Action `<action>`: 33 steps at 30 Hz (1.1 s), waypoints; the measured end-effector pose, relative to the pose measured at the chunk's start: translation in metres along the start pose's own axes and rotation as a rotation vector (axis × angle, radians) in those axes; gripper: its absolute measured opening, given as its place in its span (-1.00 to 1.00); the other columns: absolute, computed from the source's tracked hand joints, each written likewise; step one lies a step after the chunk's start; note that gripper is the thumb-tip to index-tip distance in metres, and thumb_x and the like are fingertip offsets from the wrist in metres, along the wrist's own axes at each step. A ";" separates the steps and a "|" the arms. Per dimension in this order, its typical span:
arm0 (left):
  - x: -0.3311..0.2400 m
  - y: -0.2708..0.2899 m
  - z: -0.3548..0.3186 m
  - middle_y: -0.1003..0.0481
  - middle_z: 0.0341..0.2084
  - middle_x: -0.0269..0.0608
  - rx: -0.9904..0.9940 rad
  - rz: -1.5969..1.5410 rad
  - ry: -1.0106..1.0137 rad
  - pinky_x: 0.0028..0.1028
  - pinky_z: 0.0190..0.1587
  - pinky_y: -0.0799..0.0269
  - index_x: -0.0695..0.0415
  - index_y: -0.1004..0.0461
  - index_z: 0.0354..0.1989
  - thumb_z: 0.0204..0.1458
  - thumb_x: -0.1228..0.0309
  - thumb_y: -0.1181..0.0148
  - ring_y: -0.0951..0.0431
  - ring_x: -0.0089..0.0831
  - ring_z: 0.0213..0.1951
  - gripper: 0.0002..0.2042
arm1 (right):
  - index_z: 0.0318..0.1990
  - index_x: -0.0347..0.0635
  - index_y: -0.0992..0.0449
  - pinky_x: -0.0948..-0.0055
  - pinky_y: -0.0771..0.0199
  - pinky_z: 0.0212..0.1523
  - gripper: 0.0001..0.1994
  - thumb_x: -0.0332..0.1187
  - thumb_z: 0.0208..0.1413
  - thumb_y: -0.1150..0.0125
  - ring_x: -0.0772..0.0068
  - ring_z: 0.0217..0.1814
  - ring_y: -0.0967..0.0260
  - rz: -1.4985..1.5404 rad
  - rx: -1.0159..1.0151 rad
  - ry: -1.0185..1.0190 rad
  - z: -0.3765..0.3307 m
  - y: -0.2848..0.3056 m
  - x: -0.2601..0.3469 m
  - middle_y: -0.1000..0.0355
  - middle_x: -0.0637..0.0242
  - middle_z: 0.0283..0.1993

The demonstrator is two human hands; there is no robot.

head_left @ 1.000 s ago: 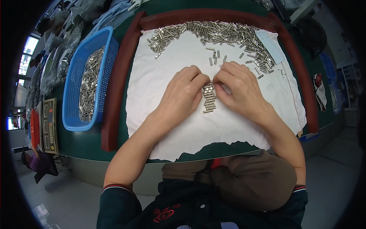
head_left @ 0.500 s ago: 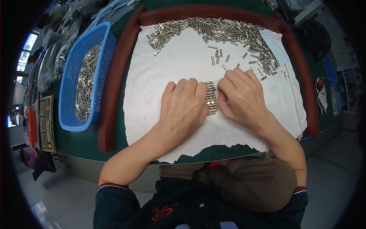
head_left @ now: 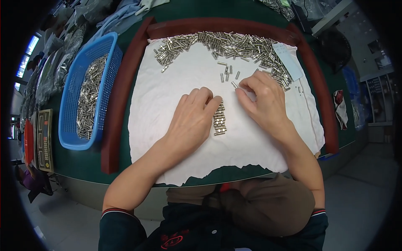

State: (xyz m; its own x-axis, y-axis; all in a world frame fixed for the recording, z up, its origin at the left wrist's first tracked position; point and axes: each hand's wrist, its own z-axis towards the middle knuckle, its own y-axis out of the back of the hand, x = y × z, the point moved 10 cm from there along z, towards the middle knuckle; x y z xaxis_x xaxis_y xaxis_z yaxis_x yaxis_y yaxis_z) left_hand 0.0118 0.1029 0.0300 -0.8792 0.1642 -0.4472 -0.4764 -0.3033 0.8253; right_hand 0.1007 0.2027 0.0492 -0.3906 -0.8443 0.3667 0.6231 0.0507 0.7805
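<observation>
A column of small shiny metal pins (head_left: 220,121) lies side by side on a white cloth (head_left: 167,163), like a linked band. My left hand (head_left: 188,117) rests along its left side, thumb and index finger pinched together at its far end; those fingertips hide part of it. To the right, apart from the column, is my right hand (head_left: 266,98), with thumb and index finger spread and the other fingers curled. Its tips are close to a loose metal pin (head_left: 234,85). Several more loose pins (head_left: 227,73) are scattered just beyond.
A heap of metal pins (head_left: 234,45) lies along the far edge, against a dark red wooden frame (head_left: 226,27). A pale blue paper slip (head_left: 288,60) lies at its right. On the left stands a blue perforated basket (head_left: 65,121) holding many pins, beside a flat box (head_left: 45,140).
My right hand has left the column and moved toward the far loose pins, its thumb and index finger parting. The left hand stays at the column. The whole view has shifted slightly.
</observation>
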 end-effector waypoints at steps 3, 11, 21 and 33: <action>-0.001 -0.001 0.000 -0.35 -0.24 -0.07 0.011 -0.016 -0.014 -0.27 -0.10 -0.28 0.26 -0.44 -0.04 -0.13 0.72 -0.06 -0.39 -0.16 -0.17 -0.60 | -0.52 -0.22 -0.50 0.22 -0.33 -0.33 -0.91 -0.45 -0.13 -0.31 0.19 -0.34 -0.39 -0.015 -0.005 0.041 0.003 -0.009 0.009 -0.38 0.25 -0.46; -0.002 -0.001 0.001 -0.36 -0.23 -0.07 -0.003 -0.040 -0.022 -0.28 -0.10 -0.29 0.26 -0.44 -0.07 -0.13 0.71 -0.06 -0.39 -0.14 -0.17 -0.63 | -0.58 -0.20 -0.49 0.23 -0.36 -0.38 -0.85 -0.39 -0.09 -0.32 0.20 -0.44 -0.41 -0.164 -0.083 0.005 0.019 -0.013 -0.001 -0.41 0.28 -0.55; 0.001 0.006 0.002 -0.37 -0.23 -0.07 -0.046 -0.047 -0.034 -0.28 -0.11 -0.28 0.24 -0.38 0.03 -0.14 0.72 -0.05 -0.41 -0.15 -0.19 -0.55 | -0.56 -0.28 -0.55 0.16 -0.41 -0.45 -0.71 -0.22 0.01 -0.29 0.11 -0.47 -0.47 -0.264 0.017 -0.107 0.038 -0.021 -0.006 -0.48 0.14 -0.52; 0.014 0.017 0.004 -0.40 -0.33 -0.12 -0.119 -0.042 0.035 -0.29 -0.16 -0.28 0.23 -0.43 -0.04 -0.10 0.72 -0.04 -0.43 -0.20 -0.25 -0.62 | -0.47 -0.26 -0.60 0.17 -0.49 -0.36 -0.71 -0.16 -0.02 -0.32 0.07 -0.43 -0.52 -0.184 0.139 -0.199 0.038 -0.029 -0.009 -0.56 0.09 -0.44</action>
State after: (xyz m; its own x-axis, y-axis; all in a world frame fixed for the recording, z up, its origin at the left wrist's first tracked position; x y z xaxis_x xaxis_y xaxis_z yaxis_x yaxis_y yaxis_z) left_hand -0.0089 0.1035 0.0385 -0.8568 0.1466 -0.4944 -0.5078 -0.4068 0.7594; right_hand 0.0603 0.2293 0.0430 -0.6219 -0.7257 0.2943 0.4363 -0.0090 0.8998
